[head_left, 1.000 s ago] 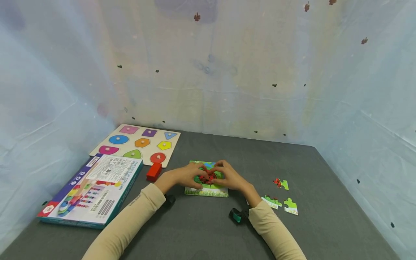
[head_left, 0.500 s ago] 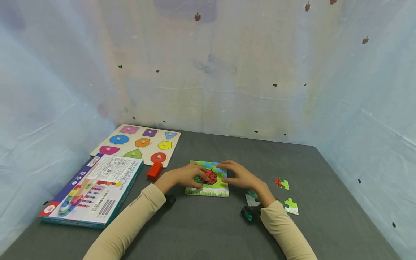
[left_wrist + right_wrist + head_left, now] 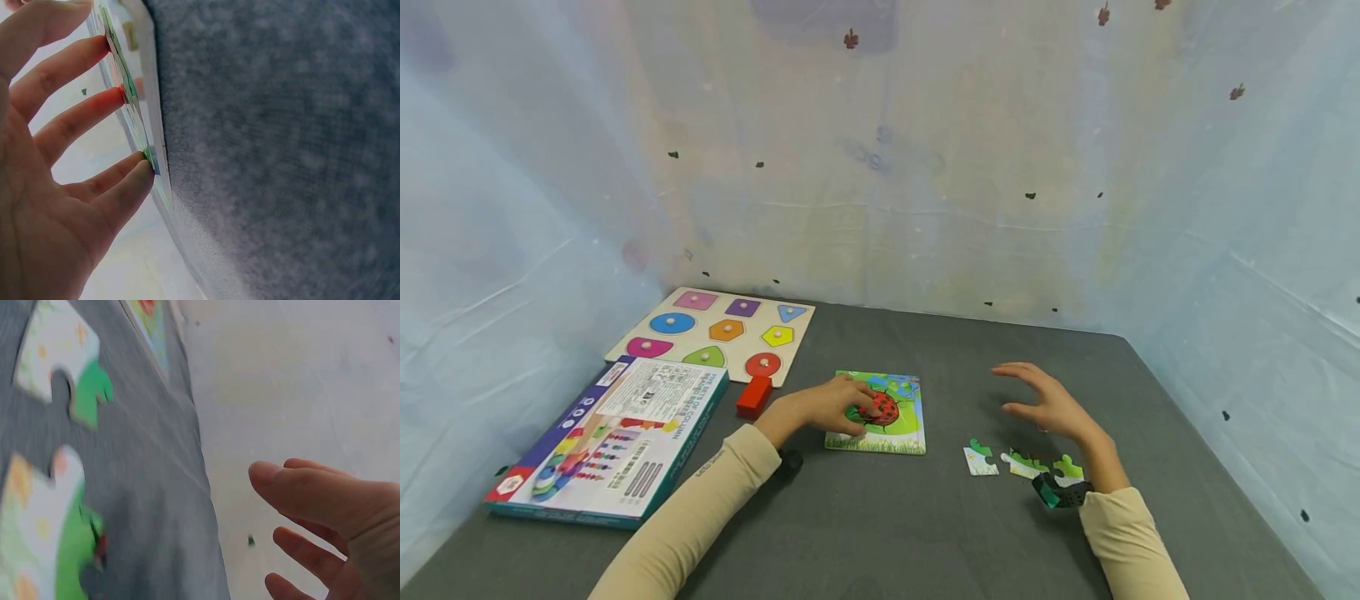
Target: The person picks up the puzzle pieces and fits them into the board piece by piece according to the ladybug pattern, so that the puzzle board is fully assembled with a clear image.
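Note:
A ladybug puzzle board (image 3: 895,442) lies flat in the middle of the grey table. My left hand (image 3: 823,408) rests its spread fingertips on the board's left part; the left wrist view shows several fingertips (image 3: 119,97) touching its surface. Off to the right, my right hand (image 3: 1048,404) is in the air, thumb and fingers apart, holding nothing. Below and left of it lie loose jigsaw pieces: a white and green corner piece (image 3: 981,460), a middle piece (image 3: 1024,465) and another green one (image 3: 1067,468). A further piece is almost wholly hidden behind the right hand.
At the back left lies a wooden shape board (image 3: 752,331) with knobbed shapes. In front of it is a boxed toy (image 3: 617,442), with a red block (image 3: 754,397) beside it. A pale curtain (image 3: 880,208) closes off the table's back and sides.
My right hand has left the puzzle board and moved right, above the loose pieces. The ladybug picture and the corner piece are now uncovered. My left hand has stayed on the board.

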Action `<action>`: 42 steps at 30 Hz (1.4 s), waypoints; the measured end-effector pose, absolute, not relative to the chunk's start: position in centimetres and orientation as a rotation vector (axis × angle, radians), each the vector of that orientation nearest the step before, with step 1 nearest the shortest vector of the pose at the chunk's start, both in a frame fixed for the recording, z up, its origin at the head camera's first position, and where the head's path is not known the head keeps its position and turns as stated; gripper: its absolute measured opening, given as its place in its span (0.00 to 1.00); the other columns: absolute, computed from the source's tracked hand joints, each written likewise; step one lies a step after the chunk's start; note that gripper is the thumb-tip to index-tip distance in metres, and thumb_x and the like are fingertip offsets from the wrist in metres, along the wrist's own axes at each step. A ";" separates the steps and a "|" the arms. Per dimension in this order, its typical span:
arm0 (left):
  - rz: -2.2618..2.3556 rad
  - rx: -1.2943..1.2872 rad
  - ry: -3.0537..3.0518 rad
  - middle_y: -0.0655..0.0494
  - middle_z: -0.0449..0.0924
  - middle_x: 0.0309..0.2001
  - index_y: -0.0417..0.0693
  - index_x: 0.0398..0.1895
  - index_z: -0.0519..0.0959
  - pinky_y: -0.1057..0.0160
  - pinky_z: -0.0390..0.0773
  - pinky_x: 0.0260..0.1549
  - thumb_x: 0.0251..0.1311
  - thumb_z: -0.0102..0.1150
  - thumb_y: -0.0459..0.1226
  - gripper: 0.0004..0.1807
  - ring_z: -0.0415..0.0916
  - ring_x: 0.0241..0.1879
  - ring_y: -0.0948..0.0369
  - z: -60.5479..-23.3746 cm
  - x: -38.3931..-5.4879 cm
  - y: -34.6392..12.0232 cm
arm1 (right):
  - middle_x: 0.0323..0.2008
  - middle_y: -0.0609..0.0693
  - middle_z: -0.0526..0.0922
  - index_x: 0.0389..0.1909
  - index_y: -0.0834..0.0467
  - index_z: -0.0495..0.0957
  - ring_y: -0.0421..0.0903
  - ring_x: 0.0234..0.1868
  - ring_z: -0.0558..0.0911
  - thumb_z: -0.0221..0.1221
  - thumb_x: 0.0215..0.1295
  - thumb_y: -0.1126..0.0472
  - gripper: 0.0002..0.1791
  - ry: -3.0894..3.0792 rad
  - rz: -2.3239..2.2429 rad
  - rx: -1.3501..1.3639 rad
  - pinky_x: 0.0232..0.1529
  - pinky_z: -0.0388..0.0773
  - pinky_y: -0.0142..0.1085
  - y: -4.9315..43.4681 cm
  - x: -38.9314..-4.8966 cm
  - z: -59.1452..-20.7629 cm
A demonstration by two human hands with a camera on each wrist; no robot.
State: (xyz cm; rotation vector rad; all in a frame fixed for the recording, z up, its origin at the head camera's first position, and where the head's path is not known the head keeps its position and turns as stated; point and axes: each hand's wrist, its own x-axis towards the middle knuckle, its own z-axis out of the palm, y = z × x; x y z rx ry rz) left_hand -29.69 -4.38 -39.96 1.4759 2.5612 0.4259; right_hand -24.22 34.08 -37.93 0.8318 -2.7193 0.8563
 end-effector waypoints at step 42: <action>0.423 1.420 2.567 0.48 0.69 0.60 0.53 0.52 0.79 0.47 0.64 0.56 0.57 0.62 0.44 0.19 0.61 0.60 0.46 -40.0 -29.6 -4.4 | 0.46 0.59 0.74 0.54 0.68 0.74 0.58 0.47 0.73 0.63 0.58 0.63 0.23 -2.945 0.800 0.571 0.44 0.73 0.47 41.6 -22.7 -41.0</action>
